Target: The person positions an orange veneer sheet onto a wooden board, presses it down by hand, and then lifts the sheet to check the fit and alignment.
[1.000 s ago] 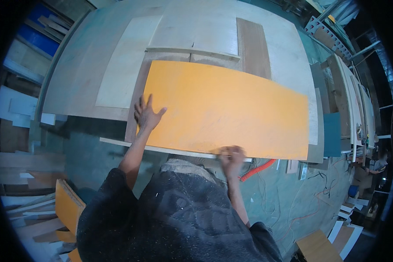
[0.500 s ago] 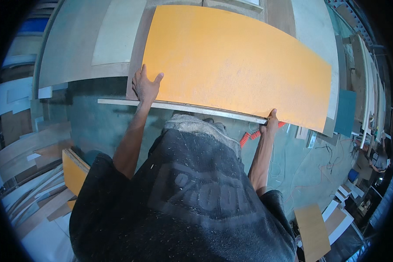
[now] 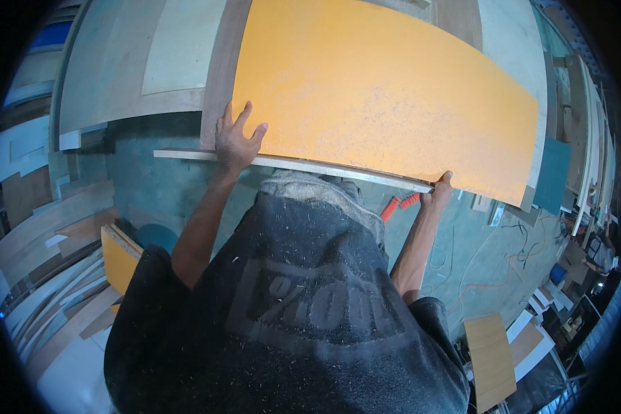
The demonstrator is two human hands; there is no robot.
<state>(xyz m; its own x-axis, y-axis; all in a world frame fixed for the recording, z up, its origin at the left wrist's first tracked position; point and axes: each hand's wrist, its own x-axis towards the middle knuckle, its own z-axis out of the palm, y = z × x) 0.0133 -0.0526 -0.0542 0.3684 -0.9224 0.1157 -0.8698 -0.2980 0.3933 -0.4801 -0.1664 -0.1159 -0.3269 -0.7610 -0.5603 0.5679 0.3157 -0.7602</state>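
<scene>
A large orange board [image 3: 386,90], dusted with specks near its front, lies on brown and grey panels before me. A long, thin pale strip [image 3: 310,166] runs along its near edge and juts out past its left end. My left hand [image 3: 239,143] rests with spread fingers over the board's near left corner, the wrist crossing above the strip. At the strip's right end my right hand [image 3: 438,192] grips the near edge, thumb up against the board and the other fingers mostly hidden below.
Grey and brown panels [image 3: 107,69] extend to the left. A red coiled hose [image 3: 391,208] and thin cables [image 3: 524,238] lie on the green floor. Stacked offcuts [image 3: 55,297] stand at lower left. A tan board [image 3: 490,362] leans at lower right; upright sheets [image 3: 578,131] line the right.
My left hand's fingers have spread wider. My right hand has moved slightly right along the near edge, and the orange board appears a little farther right; the view has also shifted.
</scene>
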